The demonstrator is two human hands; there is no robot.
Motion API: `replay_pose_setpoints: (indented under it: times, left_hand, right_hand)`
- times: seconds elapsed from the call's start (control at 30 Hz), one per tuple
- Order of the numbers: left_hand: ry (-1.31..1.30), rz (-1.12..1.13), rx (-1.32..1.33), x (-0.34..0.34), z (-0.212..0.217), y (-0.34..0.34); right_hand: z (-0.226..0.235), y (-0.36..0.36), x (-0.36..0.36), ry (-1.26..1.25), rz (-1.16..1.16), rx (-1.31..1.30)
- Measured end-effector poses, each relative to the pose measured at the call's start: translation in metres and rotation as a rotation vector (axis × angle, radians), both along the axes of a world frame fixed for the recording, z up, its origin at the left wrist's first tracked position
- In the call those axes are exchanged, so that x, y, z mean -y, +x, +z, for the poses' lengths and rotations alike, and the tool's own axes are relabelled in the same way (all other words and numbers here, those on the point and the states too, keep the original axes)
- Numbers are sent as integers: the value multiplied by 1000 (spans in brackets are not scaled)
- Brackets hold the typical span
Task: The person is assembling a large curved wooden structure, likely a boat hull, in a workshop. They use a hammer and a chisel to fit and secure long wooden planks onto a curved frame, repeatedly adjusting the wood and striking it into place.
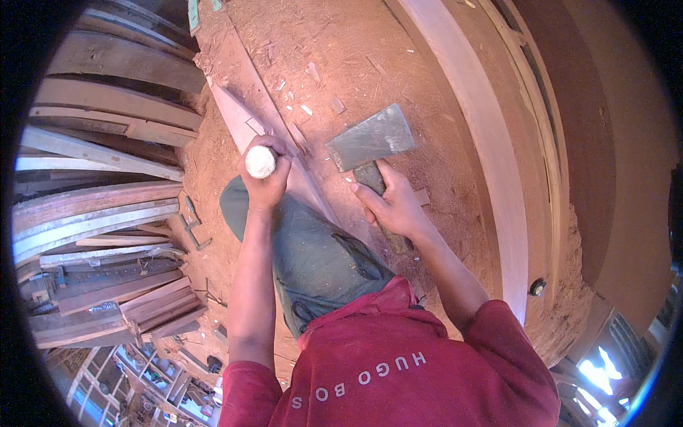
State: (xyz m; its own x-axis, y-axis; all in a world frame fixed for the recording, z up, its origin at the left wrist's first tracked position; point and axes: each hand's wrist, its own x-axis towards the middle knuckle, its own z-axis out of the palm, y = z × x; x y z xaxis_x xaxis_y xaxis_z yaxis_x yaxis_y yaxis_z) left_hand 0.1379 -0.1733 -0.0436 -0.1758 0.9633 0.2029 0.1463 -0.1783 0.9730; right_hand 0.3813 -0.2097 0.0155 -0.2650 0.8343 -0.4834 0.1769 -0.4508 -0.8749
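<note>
My left hand [271, 189] is closed around an upright tool with a pale, round handle end [260, 162]; it looks like a chisel, but its blade is hidden below my fist. Beneath it lies a long, pinkish wooden board [229, 112], with squared cut marks close to my fingers. Gripped in my right hand [395, 204] is a mallet [371, 136] with a broad, worn grey head and a thick handle. The mallet head is raised to the right of the board, apart from the tool in my left hand.
Wood chips [337, 105] and sawdust cover the brown floor. Stacked planks [107, 203] fill the left side. A long curved timber [491, 142] runs along the right. Metal clamp-like pieces [191, 222] lie near the stack, and a cluttered shelf [160, 381] stands at lower left.
</note>
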Motion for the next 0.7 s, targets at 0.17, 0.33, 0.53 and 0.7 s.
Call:
replay_pose_setpoints:
  times: [0.17,0.33,0.53,0.7]
  left_hand:
    - [-50,-11,108,-2,-1,-4]
    - [15,2,-125,-6,-9,-1]
    - [100,28,-176,-9,-14,2]
    - [6,-15,-136,-8,-14,-2]
  right_hand:
    - [13,-7,-5,141,70,39]
    - [50,-16,-20,699,89,163]
    - [88,-26,-52,703,460,336]
    - [95,-24,-56,669,525,486]
